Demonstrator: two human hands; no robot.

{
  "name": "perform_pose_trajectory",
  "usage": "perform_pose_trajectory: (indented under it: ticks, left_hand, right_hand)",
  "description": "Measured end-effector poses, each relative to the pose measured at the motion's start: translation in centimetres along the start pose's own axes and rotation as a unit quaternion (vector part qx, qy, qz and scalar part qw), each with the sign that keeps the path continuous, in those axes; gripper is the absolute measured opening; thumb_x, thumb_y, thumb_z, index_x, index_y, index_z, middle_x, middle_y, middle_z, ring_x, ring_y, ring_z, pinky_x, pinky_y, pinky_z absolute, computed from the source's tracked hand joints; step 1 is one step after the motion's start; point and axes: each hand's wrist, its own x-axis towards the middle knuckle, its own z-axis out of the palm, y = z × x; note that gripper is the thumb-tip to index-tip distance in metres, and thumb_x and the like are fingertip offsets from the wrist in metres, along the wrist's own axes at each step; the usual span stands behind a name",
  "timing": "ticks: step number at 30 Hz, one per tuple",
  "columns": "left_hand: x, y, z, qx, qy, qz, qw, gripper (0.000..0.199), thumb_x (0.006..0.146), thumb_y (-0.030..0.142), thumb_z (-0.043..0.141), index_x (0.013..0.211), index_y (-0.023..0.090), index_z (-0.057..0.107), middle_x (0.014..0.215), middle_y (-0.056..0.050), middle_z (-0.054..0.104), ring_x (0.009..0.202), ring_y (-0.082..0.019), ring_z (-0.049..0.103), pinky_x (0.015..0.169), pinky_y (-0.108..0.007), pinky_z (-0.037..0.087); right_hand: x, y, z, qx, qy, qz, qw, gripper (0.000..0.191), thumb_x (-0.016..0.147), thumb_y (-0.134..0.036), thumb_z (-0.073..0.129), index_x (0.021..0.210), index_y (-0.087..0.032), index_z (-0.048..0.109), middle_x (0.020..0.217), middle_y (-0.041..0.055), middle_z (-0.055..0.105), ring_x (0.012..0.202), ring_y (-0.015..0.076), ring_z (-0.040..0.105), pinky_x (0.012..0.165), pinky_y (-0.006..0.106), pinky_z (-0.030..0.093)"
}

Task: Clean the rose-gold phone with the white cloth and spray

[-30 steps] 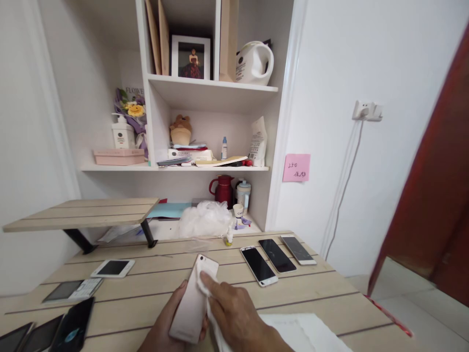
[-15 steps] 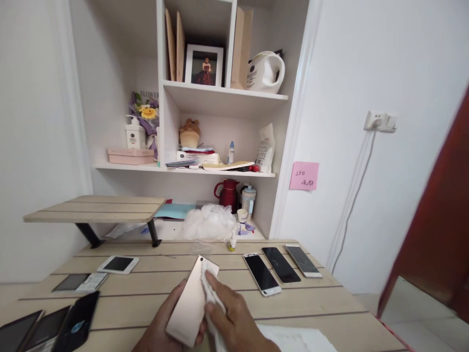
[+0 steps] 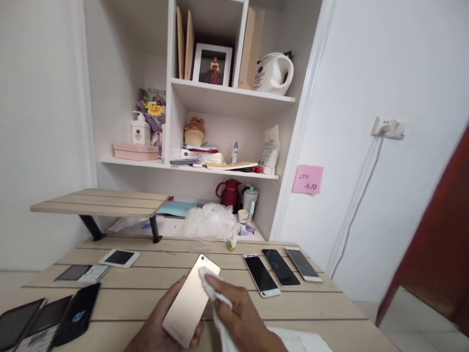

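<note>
A gold smartphone (image 3: 188,305) is tilted up above the table, its plain back and corner camera facing me. My left hand (image 3: 159,315) is closed around its lower left side, with fingertips showing at the right edge. In my right hand (image 3: 240,313) a white tissue (image 3: 217,299) is pinched, its tip pressed against the phone's back near the top. The rest of the tissue hangs below my fingers. Another white sheet (image 3: 298,338), partly hidden by my right wrist, lies at the table's front.
Right of my hands lie a white-framed phone (image 3: 261,276), a black phone (image 3: 280,267) and a silver phone (image 3: 303,264). Several more phones, including a dark one (image 3: 77,314), lie at left. A small bottle (image 3: 232,240) stands at the back, near a raised wooden stand (image 3: 102,203).
The tissue's tip has slid slightly along the phone's back, and my right hand has shifted a little right and down. The camera view has tilted slightly.
</note>
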Motion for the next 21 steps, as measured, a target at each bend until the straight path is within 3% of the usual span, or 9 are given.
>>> perform_pose_trajectory:
  ticks: [3, 7, 9, 13, 14, 18, 21]
  left_hand:
    - [-0.4, 0.3, 0.3, -0.006, 0.009, -0.019, 1.0, 0.054, 0.09, 0.058, 0.052, 0.091, 0.008, 0.072, 0.072, -0.014, 0.071, 0.057, -0.025, 0.065, 0.048, -0.032, 0.046]
    - [-0.7, 0.5, 0.4, -0.019, 0.022, -0.019, 0.999, 0.049, 0.089, 0.056, 0.056, 0.085, 0.01, 0.072, 0.067, -0.011, 0.07, 0.056, -0.022, 0.065, 0.05, -0.029, 0.046]
    - [-0.7, 0.4, 0.4, -0.02, 0.005, -0.004, 1.0, 0.048, 0.09, 0.056, 0.055, 0.088, 0.011, 0.072, 0.069, -0.012, 0.07, 0.057, -0.022, 0.065, 0.051, -0.029, 0.046]
    - [-0.6, 0.2, 0.4, -0.001, -0.024, 0.007, 1.0, 0.054, 0.091, 0.058, 0.051, 0.093, 0.009, 0.072, 0.075, -0.015, 0.071, 0.058, -0.023, 0.064, 0.051, -0.031, 0.045]
    - [-0.6, 0.2, 0.4, 0.002, -0.023, 0.007, 1.0, 0.054, 0.091, 0.058, 0.051, 0.092, 0.009, 0.072, 0.074, -0.015, 0.07, 0.057, -0.023, 0.064, 0.051, -0.031, 0.045]
    - [-0.8, 0.1, 0.4, 0.002, -0.006, 0.015, 1.0, 0.051, 0.09, 0.058, 0.053, 0.092, 0.011, 0.072, 0.071, -0.013, 0.07, 0.059, -0.022, 0.064, 0.053, -0.03, 0.045]
    - [-0.8, 0.1, 0.6, 0.007, -0.026, 0.018, 0.999, 0.054, 0.09, 0.059, 0.051, 0.094, 0.01, 0.073, 0.076, -0.015, 0.071, 0.061, -0.023, 0.064, 0.054, -0.031, 0.045]
  right_hand:
    - [-0.1, 0.1, 0.1, 0.004, 0.058, -0.002, 0.998, 0.045, 0.099, -0.045, 0.051, 0.139, -0.024, 0.058, 0.133, 0.0074, 0.063, 0.124, 0.0271, 0.058, 0.108, 0.04, 0.041]
    - [-0.7, 0.8, 0.7, -0.006, 0.008, 0.01, 1.0, 0.039, 0.095, -0.047, 0.059, 0.128, -0.027, 0.067, 0.121, 0.0074, 0.071, 0.112, 0.0287, 0.066, 0.097, 0.039, 0.051]
    - [-0.7, 0.8, 0.7, -0.015, 0.0, 0.008, 1.0, 0.038, 0.096, -0.046, 0.056, 0.127, -0.027, 0.068, 0.12, 0.0063, 0.071, 0.112, 0.0286, 0.066, 0.098, 0.039, 0.05]
    - [-0.1, -0.3, 0.3, -0.003, 0.071, 0.01, 0.997, 0.045, 0.099, -0.047, 0.05, 0.134, -0.022, 0.063, 0.134, 0.0077, 0.063, 0.124, 0.0286, 0.058, 0.108, 0.043, 0.041]
    - [0.1, -0.8, 0.3, 0.007, 0.065, 0.014, 0.998, 0.045, 0.099, -0.048, 0.05, 0.132, -0.022, 0.064, 0.132, 0.0078, 0.064, 0.121, 0.0282, 0.06, 0.107, 0.042, 0.043]
    - [0.2, -1.7, 0.3, 0.031, -0.057, 0.003, 0.998, 0.039, 0.101, -0.047, 0.047, 0.124, -0.025, 0.07, 0.107, 0.0049, 0.076, 0.099, 0.0251, 0.071, 0.095, 0.038, 0.052]
    - [-0.1, -0.7, 0.3, -0.018, 0.016, 0.001, 1.0, 0.043, 0.1, -0.047, 0.048, 0.135, -0.025, 0.062, 0.129, 0.0067, 0.066, 0.119, 0.027, 0.062, 0.105, 0.041, 0.045]
